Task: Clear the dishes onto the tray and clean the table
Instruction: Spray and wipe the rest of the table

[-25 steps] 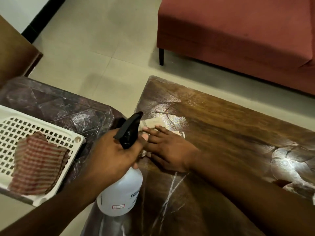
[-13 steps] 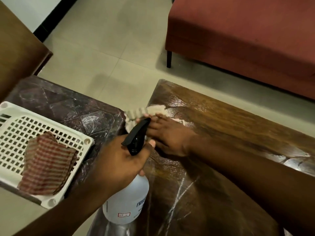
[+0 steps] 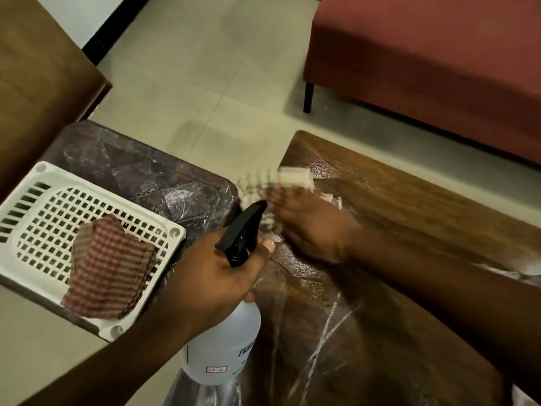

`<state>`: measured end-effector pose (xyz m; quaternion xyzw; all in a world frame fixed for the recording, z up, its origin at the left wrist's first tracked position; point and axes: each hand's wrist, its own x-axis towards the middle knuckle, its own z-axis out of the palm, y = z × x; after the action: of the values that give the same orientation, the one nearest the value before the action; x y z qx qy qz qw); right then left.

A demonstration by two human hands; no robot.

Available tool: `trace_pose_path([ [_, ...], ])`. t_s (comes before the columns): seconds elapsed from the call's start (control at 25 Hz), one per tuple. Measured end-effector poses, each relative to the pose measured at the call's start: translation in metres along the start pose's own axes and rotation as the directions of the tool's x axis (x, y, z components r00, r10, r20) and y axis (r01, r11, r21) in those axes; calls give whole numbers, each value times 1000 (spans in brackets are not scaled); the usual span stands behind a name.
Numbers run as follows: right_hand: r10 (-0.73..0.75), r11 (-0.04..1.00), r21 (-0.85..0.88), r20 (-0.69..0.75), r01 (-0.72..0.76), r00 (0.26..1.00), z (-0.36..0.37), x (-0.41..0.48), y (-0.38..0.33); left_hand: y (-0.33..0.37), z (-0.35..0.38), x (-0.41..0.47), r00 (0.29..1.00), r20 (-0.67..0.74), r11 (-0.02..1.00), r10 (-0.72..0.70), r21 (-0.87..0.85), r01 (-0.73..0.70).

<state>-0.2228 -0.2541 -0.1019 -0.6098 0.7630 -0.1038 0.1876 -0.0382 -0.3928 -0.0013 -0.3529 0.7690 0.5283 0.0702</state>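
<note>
- The right hand [image 3: 310, 230] lies at the 11 o'clock corner of the wooden desk [image 3: 409, 206], fingers laid out fairly flat and pressing the pale cloth [image 3: 292, 177] onto the wood; the hand is blurred, so finer finger detail cannot be told
- Part of that cloth hangs past the desk edge toward 9 o'clock, over the gap beside the dark side desk [image 3: 140, 159]; a wipe pushed further that way would likely carry the cloth off the corner and drop it to the floor [image 3: 205, 83]
- The left hand [image 3: 210, 273] is wrapped tight round the neck of the spray bottle [image 3: 225, 341], its black nozzle aimed toward 1 o'clock, just beside the right hand; a squeeze from here would probably wet the fingers rather than the wood
- The bottle is over the desk's 7 o'clock edge, and whether its base rests on anything cannot be told; a loosened grip there could send it over the side
- Clear creased film covers the desk top, shining as if wet; a hard stroke may ruck or tear it, and the cloth could skid on it
- The tray [image 3: 175, 232] sits on the side desk at 9 o'clock, well apart from the wiping, holding a checked cloth [image 3: 108, 268]; its near edge seems to lie at the rim, so a knock from the left forearm might tip it
</note>
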Motion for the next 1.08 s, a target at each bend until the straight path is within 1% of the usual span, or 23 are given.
trace_pose_path([
  [0.04, -170, 984, -43, 106, 175, 980, 10, -24, -10, 0, 0, -2, 1000, 2, 999, 11, 50, -12],
  [0.08, -253, 960, -74, 180, 269, 951, 14, -42, -7, 1, -1, -6, 1000, 2, 996, 19, 85, -19],
  [0.12, -235, 964, -82, 193, 254, 953, 13, -55, 7, 1, 0, -9, 1000, 9, 995, 24, 95, -25],
  [0.16, -102, 990, -85, 144, 115, 984, 9, -62, 23, -2, 2, -14, 999, 20, 995, 28, 93, -30],
  [0.2, 110, 992, -67, 43, -107, 993, 6, -66, 39, -6, 3, -20, 999, 31, 996, 29, 88, -32],
  [0.24, 337, 940, -22, -79, -340, 938, 2, -68, 55, -11, 3, -26, 998, 43, 996, 34, 82, -37],
  [0.28, 526, 849, 49, -184, -527, 830, -3, -70, 67, -14, 4, -32, 998, 50, 997, 33, 74, -36],
  [0.32, 654, 754, 130, -246, -644, 715, -4, -69, 71, -18, 4, -38, 999, 44, 998, 20, 63, -23],
  [0.36, 725, 687, 209, -266, -696, 636, -1, -66, 65, -21, 3, -44, 1000, 28, 999, -5, 52, 3],
  [0.4, 750, 660, 251, -263, -708, 607, 5, -67, 51, -24, 5, -52, 999, 16, 998, -43, 39, 43],
  [0.44, 734, 679, 253, -245, -689, 633, 14, -73, 33, -27, 7, -60, 996, 14, 996, -90, 22, 90],
  [0.48, 674, 739, 213, -231, -639, 702, 25, -84, 12, -31, 9, -68, 991, 24, 991, -133, 2, 133],
  [0.6, 304, 952, -15, -81, -307, 949, 52, -143, -37, -48, 12, -93, 973, 142, 983, -184, 56, 177],
  [0.68, 138, 989, -61, 17, -137, 990, 53, -176, -33, -62, 9, -105, 970, 180, 985, -166, 85, 153],
  [0.72, 187, 981, -59, -5, -187, 982, 54, -187, -28, -68, 5, -112, 973, 172, 986, -156, 93, 142],
  [0.76, 319, 947, -22, -79, -321, 945, 56, -193, -26, -72, 0, -120, 978, 148, 986, -146, 103, 131],
  [0.8, 488, 872, 56, -170, -486, 856, 58, -197, -29, -75, -5, -127, 984, 115, 986, -137, 110, 125],
  [0.84, 637, 770, 154, -239, -620, 732, 61, -195, -38, -78, -12, -133, 988, 78, 986, -129, 117, 120],
  [0.88, 745, 665, 244, -277, -706, 606, 66, -185, -54, -80, -20, -139, 991, 56, 986, -120, 125, 112],
  [0.92, 806, 589, 304, -281, -748, 521, 73, -173, -75, -82, -27, -146, 992, 62, 986, -109, 134, 100],
  [0.96, 815, 578, 315, -270, -753, 513, 83, -164, -100, -81, -32, -151, 992, 82, 987, -95, 140, 83],
  [1.0, 776, 631, 284, -242, -722, 582, 95, -159, -129, -80, -36, -154, 991, 107, 988, -78, 142, 62],
  [1.08, 556, 830, 149, -127, -538, 822, 115, -162, -197, -82, -43, -166, 989, 148, 989, -21, 149, -1],
])
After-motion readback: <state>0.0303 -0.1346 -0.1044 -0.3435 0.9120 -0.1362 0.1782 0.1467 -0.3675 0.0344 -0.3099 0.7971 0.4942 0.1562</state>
